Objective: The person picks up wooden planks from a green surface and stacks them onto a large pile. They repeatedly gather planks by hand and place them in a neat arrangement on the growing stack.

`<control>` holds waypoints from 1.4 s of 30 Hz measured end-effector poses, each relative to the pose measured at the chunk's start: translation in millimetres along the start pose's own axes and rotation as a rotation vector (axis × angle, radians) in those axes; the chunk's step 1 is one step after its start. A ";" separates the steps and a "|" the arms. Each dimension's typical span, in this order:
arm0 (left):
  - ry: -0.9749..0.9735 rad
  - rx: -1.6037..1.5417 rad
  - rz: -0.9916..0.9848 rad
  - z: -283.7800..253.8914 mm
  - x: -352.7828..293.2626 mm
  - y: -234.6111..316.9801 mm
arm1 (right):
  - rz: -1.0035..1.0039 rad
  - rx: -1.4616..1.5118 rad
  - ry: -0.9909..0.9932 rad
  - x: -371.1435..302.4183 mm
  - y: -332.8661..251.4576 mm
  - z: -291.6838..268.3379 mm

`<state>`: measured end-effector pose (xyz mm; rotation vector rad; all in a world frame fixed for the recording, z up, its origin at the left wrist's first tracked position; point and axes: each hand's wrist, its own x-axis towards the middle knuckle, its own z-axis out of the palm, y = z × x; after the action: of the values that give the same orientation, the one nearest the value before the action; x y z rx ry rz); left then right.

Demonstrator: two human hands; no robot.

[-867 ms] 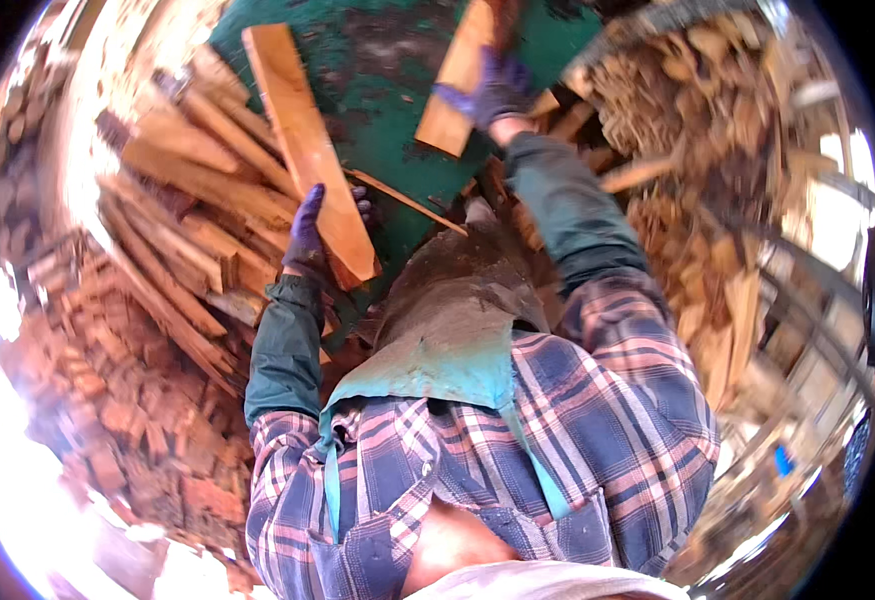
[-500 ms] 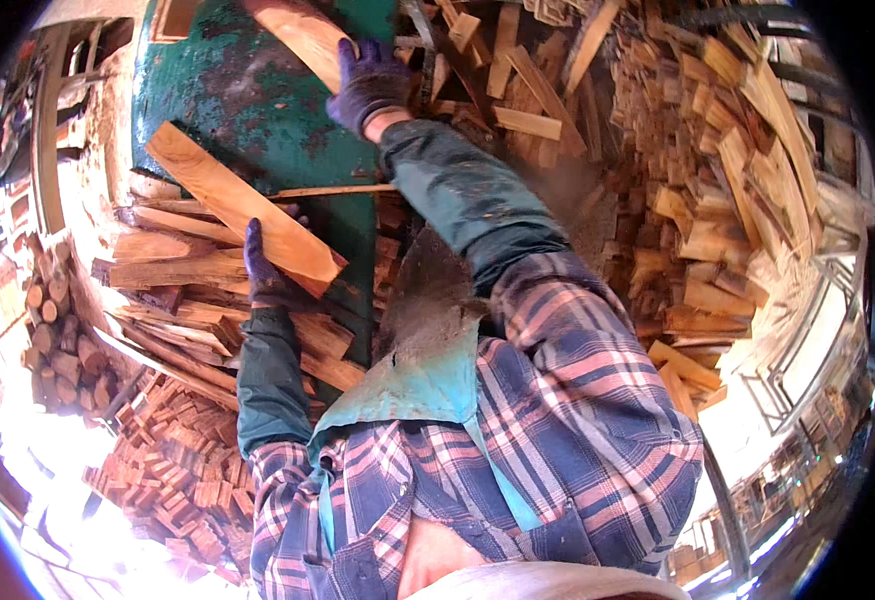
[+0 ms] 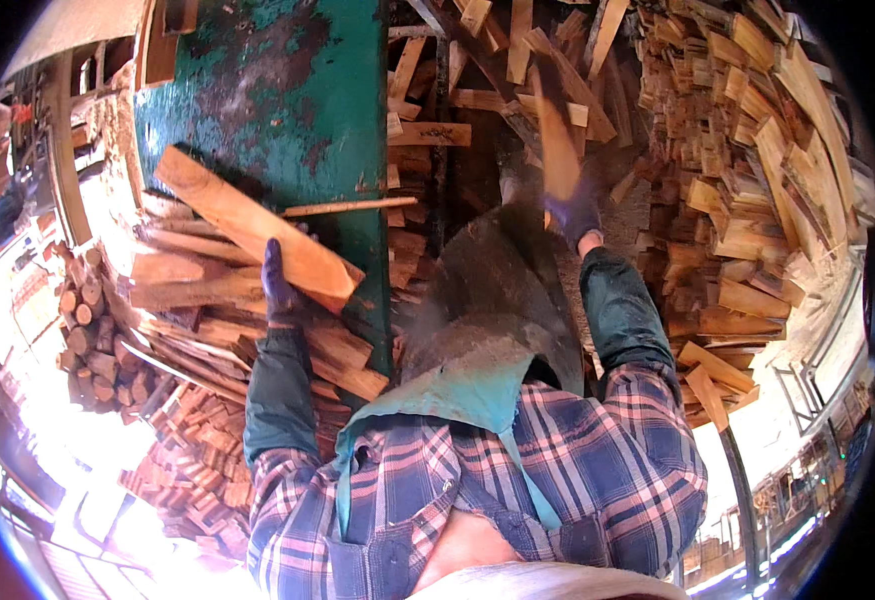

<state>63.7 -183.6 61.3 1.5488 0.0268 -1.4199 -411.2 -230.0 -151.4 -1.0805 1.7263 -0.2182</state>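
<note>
My left hand (image 3: 279,288), in a dark purple glove, is closed on the near end of a wide wooden board (image 3: 252,222). Its thumb lies along the board's edge, while the other fingers are hidden underneath. That board slants across a stack of rough boards (image 3: 197,285) at the green table's (image 3: 347,110) near left side. Out to the right, my gloved right hand (image 3: 574,212) grips the lower end of another wooden board (image 3: 555,145), which points away from me and is smeared by motion. A thin wood strip (image 3: 352,207) lies across the table's right edge.
A tall pile of split wood pieces (image 3: 727,215) rises on the right. Loose boards (image 3: 557,75) lie criss-cross beyond my right hand. Round logs (image 3: 87,320) and a heap of small wood blocks (image 3: 192,450) stand at the left.
My right hand has swung from the table's far part to the right, carrying its board off the table. The left hand still holds its board in nearly the same place.
</note>
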 end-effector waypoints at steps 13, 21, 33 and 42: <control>0.424 0.295 0.145 -120.0 -47.5 -77.1 | -0.230 0.244 -0.433 176.9 18.0 212.5; 0.781 0.457 0.111 -49.7 -49.4 -99.7 | -0.086 0.047 0.121 472.2 87.8 166.6; 0.936 0.495 0.080 -16.0 -24.5 -101.4 | -0.047 -0.352 0.014 596.5 87.7 176.3; 0.786 0.477 0.105 -38.4 -56.3 -89.1 | 0.186 -0.152 -0.365 378.3 139.9 77.3</control>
<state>21.3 -81.6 41.7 2.3867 0.0815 -0.6815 -444.8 -404.4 -521.7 -0.9900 1.5157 0.2192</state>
